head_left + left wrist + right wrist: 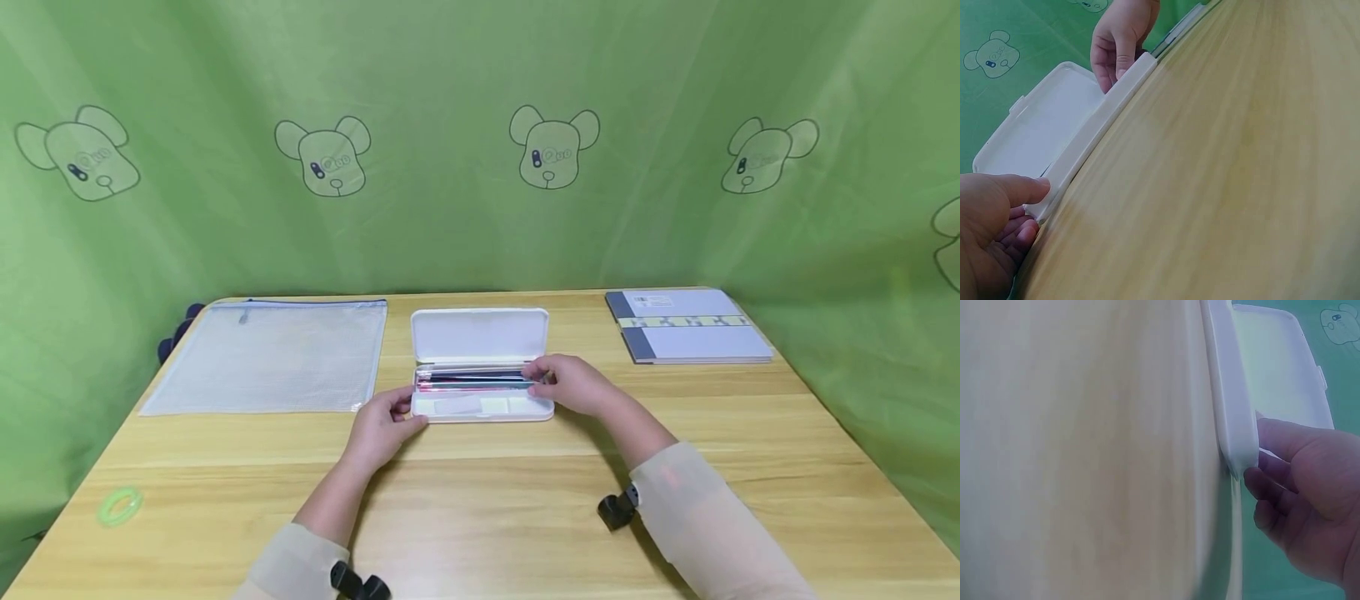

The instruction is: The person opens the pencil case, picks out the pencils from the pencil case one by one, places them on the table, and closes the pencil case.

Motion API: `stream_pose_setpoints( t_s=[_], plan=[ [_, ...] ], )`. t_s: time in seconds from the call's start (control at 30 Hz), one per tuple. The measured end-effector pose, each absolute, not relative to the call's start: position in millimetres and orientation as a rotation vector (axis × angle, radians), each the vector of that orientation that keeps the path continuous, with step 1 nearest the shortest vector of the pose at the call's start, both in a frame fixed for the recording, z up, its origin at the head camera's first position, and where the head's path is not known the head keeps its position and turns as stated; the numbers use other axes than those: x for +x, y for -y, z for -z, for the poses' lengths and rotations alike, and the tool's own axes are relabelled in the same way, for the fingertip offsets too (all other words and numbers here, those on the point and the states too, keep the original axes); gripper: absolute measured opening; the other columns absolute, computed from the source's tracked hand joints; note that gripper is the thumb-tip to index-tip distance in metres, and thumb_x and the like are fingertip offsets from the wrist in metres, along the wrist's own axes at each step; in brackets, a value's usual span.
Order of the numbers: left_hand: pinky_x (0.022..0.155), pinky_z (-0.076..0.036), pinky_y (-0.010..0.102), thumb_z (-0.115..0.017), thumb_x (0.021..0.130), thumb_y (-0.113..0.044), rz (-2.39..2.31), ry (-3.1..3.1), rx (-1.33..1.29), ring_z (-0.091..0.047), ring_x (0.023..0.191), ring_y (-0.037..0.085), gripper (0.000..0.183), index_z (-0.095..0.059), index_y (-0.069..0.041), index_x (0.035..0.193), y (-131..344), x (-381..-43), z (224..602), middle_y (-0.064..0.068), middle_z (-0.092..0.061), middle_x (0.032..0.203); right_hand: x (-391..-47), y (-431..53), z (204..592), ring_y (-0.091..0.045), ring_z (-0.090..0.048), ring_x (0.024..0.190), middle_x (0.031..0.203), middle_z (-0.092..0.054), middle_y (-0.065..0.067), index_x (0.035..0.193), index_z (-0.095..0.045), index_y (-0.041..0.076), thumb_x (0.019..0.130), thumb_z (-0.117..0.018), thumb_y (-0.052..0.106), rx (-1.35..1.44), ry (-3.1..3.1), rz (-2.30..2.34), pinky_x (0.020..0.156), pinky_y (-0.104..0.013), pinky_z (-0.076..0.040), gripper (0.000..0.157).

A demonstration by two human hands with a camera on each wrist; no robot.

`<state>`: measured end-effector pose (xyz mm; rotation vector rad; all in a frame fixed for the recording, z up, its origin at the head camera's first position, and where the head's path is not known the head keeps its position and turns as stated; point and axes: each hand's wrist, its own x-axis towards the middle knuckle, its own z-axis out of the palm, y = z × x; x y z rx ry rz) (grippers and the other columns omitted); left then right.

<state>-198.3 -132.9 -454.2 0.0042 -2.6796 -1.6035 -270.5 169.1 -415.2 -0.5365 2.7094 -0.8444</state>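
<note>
A white pencil case (pixel 480 408) lies with its lid (pixel 480 335) raised at the back, several pencils (pixel 472 379) side by side inside. My left hand (pixel 380 429) grips the case's left end, thumb on the front edge and fingers curled at the side. At the opposite end is my right hand (pixel 572 383), its thumb (pixel 1279 434) reaching in over the wall and its other fingers bent around the end. In the head view those fingertips overlap the pencils' right ends. The left wrist view shows both hands at the case.
A translucent zip pouch (pixel 277 358) lies flat at the back left of the wooden table (pixel 480 517). Grey-and-white notebooks (pixel 686 329) with a patterned band sit at the back right. Near the left edge is a green ring (pixel 120 507). A green curtain (pixel 450 233) hangs behind.
</note>
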Motion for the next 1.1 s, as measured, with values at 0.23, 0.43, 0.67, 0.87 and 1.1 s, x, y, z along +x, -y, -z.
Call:
stream_pose_setpoints(
  t_s=[0.23,0.43,0.67,0.87,1.1],
  plan=[
    [0.081,-0.053,0.03,-0.077,0.081,-0.01,1.605,2.676,0.002,-0.061,0.088,0.018,0.052,-0.061,0.002,0.128,133.2,-197.9,454.1,0.015,-0.07,0.106,-272.3,-169.7,416.0,-0.018,-0.056,0.091,0.097,-0.064,-0.005,0.122,-0.067,0.008,0.092,-0.067,0.015,-0.57,-2.698,0.85,0.086,-0.036,-0.048,0.031],
    [0.081,-0.053,0.031,-0.077,0.08,-0.01,1.599,2.681,-0.001,-0.061,0.088,0.019,0.052,-0.061,0.002,0.128,133.1,-197.3,454.2,0.015,-0.069,0.106,-276.0,-172.8,418.2,-0.015,-0.052,0.084,0.089,-0.061,-0.005,0.119,-0.068,0.004,0.091,-0.067,0.012,-0.606,-2.642,0.935,0.078,-0.029,-0.044,0.029],
    [0.08,-0.052,0.03,-0.077,0.08,-0.011,1.588,2.681,-0.001,-0.06,0.088,0.019,0.052,-0.061,0.002,0.128,133.2,-197.5,454.6,0.015,-0.069,0.106,-276.7,-175.6,419.7,-0.025,-0.059,0.106,0.122,-0.067,-0.016,0.116,-0.069,0.005,0.094,-0.063,0.011,-0.607,-2.609,0.982,0.093,-0.041,-0.047,0.024],
    [0.08,-0.052,0.03,-0.077,0.08,-0.01,1.585,2.674,-0.007,-0.06,0.088,0.019,0.051,-0.061,0.002,0.128,133.1,-197.2,454.6,0.015,-0.069,0.106,-274.4,-180.2,419.0,-0.027,-0.058,0.106,0.117,-0.066,-0.016,0.117,-0.069,0.005,0.096,-0.059,0.01,-0.597,-2.601,1.021,0.094,-0.042,-0.047,0.024],
    [0.083,-0.053,0.033,-0.077,0.08,-0.01,1.583,2.675,-0.007,-0.061,0.089,0.02,0.052,-0.061,0.003,0.128,132.8,-196.6,453.5,0.016,-0.069,0.107,-270.4,-195.1,416.4,-0.017,-0.053,0.083,0.096,-0.06,-0.008,0.121,-0.067,0.005,0.097,-0.059,0.016,-0.542,-2.602,1.098,0.075,-0.028,-0.047,0.027]
  ],
)
